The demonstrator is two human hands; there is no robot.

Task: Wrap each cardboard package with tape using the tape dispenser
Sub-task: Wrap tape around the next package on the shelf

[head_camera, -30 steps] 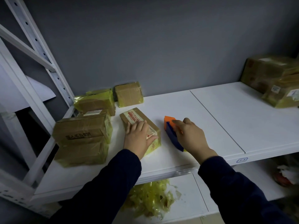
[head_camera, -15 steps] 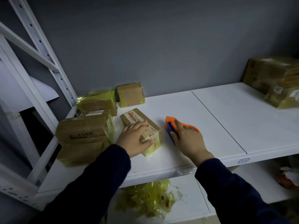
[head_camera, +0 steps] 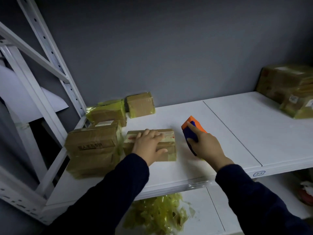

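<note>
A small cardboard package (head_camera: 166,150) with a white and red label lies on the white shelf (head_camera: 220,126), near its front. My left hand (head_camera: 149,145) lies on top of it with the fingers spread and the thumb down its front face. Just to the right, my right hand (head_camera: 205,145) grips the orange and blue tape dispenser (head_camera: 193,128), index finger stretched along its top. The dispenser stands a short gap away from the package.
A stack of taped cardboard boxes (head_camera: 92,150) stands at the shelf's left end, with two more packages (head_camera: 141,105) against the wall behind. Larger boxes (head_camera: 288,89) sit at the far right. Crumpled yellow tape (head_camera: 157,216) lies on the lower shelf. A white upright (head_camera: 55,53) rises at left.
My left hand has turned the package from an angle to lie square with the shelf edge and shifted it slightly left. My right hand has tilted the dispenser up, its orange end now pointing away.
</note>
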